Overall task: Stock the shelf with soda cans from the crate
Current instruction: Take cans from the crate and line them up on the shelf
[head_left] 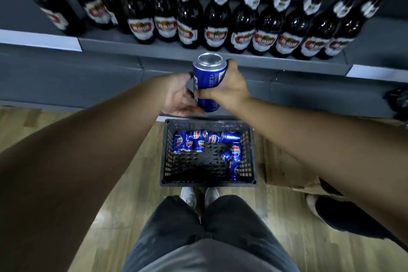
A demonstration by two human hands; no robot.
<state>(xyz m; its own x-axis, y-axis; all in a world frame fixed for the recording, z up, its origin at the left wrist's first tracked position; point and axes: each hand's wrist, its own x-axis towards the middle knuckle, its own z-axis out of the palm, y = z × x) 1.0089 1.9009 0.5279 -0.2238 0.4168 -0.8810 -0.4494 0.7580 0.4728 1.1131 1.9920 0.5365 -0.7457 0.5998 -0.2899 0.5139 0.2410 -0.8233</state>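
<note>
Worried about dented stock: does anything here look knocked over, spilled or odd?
The blue soda cans in the black crate lie jumbled on their sides at mixed angles. No spill shows. The held can, between left hand and right hand, looks undented; shelf bottles stand in neat rows.

The location was a retail shop. A grey metal shelf [154, 51] carried identical dark glass bottles [217, 20], with white price strips [39, 40] on its edge. A black plastic crate [164, 161] of blue soda cans [199, 139] stood on wood-pattern floor [22, 126].
</note>
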